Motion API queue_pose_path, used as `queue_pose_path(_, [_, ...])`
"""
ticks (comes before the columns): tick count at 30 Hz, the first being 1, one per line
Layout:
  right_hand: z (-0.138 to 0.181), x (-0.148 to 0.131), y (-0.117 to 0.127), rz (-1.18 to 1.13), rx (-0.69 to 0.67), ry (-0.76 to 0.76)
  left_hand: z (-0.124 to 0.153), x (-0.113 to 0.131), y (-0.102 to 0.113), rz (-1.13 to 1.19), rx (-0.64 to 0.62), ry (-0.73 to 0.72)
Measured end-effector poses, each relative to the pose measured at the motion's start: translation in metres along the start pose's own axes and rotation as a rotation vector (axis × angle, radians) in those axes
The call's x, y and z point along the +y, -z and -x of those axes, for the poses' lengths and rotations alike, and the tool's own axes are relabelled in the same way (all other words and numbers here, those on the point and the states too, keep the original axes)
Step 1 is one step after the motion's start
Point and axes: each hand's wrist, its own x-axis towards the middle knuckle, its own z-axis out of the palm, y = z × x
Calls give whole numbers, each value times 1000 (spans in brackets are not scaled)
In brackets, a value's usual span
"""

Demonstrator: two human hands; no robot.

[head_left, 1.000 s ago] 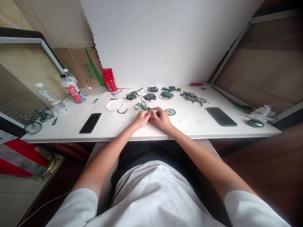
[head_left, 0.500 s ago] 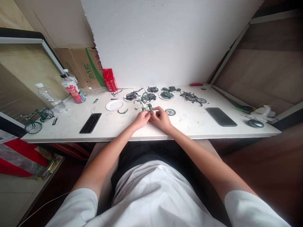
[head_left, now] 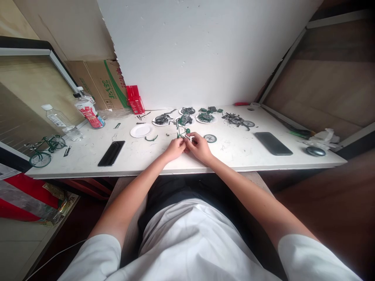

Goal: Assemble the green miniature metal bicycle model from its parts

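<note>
A partly built green model bicycle (head_left: 179,130) stands up from between my hands, above the table's front middle. My left hand (head_left: 174,150) is closed on its lower end from the left. Pressed in from the right, my right hand (head_left: 199,146) pinches the same end, with a small pale sliver by its thumb that I cannot make out. The fingertips meet and hide the parts they grip. A loose spoked wheel (head_left: 210,138) lies just right of my right hand. Left of the bicycle is a curved green mudguard (head_left: 151,139).
Behind are paper plates of dark and green parts (head_left: 206,117) and a dark parts pile (head_left: 238,120). A bare white plate (head_left: 141,130), two phones (head_left: 111,153) (head_left: 273,143), a finished model bicycle (head_left: 47,148), bottles (head_left: 89,113), a red box (head_left: 135,100) and a mouse (head_left: 315,151) surround the work.
The model bicycle has turned in my hands, so its raised wheel now shows narrower and further right, over a plate. My hands stay almost in place; the view shifts slightly.
</note>
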Motion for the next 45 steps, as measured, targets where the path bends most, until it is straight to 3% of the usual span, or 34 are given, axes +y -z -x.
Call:
queue_pose_path(7, [-1,2,-1,-6,20,15,3,4,-1,-78,16,-16])
queue_pose_path(21, [-2,3,1,-149,37,-10,2,8,-3,168,4,-43])
queue_pose_path(37, [-3,2,1,-156,37,36,3,18,-2,213,38,-20])
queue_pose_path(45, [-2,0,2,-199,26,-40,4,24,-4,203,93,5])
